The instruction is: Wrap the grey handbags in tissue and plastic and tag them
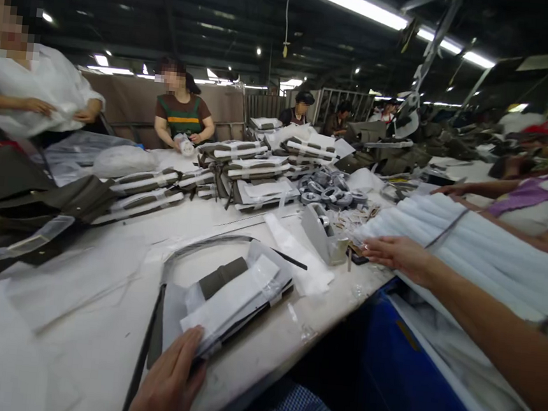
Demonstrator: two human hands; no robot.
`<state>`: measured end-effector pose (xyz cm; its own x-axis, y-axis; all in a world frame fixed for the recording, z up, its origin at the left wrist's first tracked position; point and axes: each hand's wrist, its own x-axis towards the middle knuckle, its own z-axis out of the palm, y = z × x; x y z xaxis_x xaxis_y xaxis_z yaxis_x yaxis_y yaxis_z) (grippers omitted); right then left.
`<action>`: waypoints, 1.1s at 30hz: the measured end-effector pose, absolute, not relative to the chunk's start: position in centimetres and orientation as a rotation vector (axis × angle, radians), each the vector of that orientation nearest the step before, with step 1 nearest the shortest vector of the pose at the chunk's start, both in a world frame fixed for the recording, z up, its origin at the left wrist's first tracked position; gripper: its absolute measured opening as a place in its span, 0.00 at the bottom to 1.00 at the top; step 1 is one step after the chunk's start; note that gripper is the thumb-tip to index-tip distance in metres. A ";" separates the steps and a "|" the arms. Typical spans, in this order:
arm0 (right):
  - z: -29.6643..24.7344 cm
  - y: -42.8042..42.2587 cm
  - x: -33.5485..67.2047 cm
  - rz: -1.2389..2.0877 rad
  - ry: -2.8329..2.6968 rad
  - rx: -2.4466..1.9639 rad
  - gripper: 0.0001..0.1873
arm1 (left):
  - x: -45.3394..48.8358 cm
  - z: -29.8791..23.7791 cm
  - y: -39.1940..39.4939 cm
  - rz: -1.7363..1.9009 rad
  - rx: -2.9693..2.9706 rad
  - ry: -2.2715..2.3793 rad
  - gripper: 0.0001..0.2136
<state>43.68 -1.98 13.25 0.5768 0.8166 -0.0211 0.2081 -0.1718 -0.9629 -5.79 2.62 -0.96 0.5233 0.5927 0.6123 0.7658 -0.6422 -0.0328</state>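
Note:
My left hand [170, 375] grips the near end of a folded dark grey-green bag [223, 276], fingers on top and thumb at its side. White paper [232, 298] and clear plastic partly cover this bag, and a long dark strap [165, 266] loops out around it on the table. My right hand [401, 258] reaches out over the table's right edge, just right of a grey tape dispenser [322, 232]. Its fingertips are close together at a small shiny bit too small to make out. A dark flat object [356, 256] lies below the fingertips.
Stacks of paper-wrapped bags [253, 165] and grey coiled rolls [328, 188] fill the table's far side. White sheets [53, 314] lie left. Pale padded rolls [472, 248] and a blue bin [404, 364] are at right. Co-workers stand around; one person's arm [487, 186] reaches in.

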 end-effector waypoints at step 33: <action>12.8 -6.2 36.1 -0.176 -2.492 -1.619 0.11 | -6.3 0.6 3.2 -0.861 -2.625 -1.233 0.18</action>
<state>36.08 -6.16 12.84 -0.3992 0.8946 0.2010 0.9139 0.4058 0.0091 -6.32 3.24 0.56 0.5076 0.6716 0.5397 0.7380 -0.6622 0.1300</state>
